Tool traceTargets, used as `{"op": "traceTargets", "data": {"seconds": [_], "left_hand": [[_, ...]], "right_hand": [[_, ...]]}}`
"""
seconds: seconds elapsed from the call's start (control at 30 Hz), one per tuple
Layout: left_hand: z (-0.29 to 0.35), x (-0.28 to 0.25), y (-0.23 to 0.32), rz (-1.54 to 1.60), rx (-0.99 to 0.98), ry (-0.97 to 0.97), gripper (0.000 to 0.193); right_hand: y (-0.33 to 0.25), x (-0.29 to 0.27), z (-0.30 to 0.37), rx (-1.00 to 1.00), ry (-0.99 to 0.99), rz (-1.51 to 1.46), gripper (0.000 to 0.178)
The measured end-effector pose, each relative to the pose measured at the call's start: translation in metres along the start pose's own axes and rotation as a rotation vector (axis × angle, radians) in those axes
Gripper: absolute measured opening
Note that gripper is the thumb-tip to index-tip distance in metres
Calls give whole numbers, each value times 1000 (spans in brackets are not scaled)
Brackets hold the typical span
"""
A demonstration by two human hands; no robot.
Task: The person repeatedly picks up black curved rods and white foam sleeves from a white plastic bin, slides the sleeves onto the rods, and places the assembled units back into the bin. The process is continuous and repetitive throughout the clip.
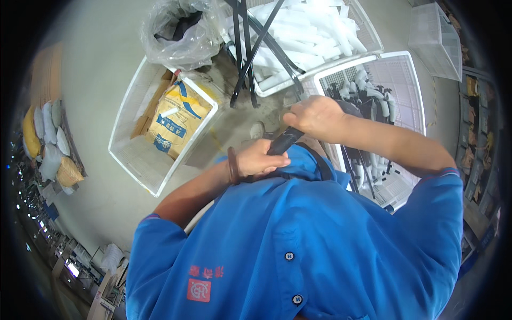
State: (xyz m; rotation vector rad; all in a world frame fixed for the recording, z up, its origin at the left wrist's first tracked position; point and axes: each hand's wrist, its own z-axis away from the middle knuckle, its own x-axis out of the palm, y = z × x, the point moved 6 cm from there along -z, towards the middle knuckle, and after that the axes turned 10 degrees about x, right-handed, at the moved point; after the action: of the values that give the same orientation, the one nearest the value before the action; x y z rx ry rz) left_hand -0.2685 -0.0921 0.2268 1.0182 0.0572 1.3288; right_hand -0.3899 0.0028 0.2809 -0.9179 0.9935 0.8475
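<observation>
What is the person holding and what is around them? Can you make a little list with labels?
left hand: grips the near end of a black rod
right hand: closed over the rod's far end
front left: white crate with a yellow sack
front right: white crate with black and white parts
ahead: clear plastic bag, black stand

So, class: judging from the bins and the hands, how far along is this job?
Done, it seems: black rods with white caps lie in the right bin. In hand: the left hand and right hand both hold a black rod. Left: the upper bin still holds many loose white tubes, so plenty appears to remain.
</observation>
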Motion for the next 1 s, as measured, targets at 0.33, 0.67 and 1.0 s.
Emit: {"op": "traceTargets", "data": {"seconds": [0.33,0.67,1.0], "left_hand": [[-108,-70,13,394,-78,276,22],[-130,-168,-31,863,2,612,68],[-153,-178,31,928,261,421,58]], "right_hand": [[125,71,-58,-131,241,-259,58],[458,385,-201,815,-353,-226,71],[426,336,-172,823,214,-399,28]]}}
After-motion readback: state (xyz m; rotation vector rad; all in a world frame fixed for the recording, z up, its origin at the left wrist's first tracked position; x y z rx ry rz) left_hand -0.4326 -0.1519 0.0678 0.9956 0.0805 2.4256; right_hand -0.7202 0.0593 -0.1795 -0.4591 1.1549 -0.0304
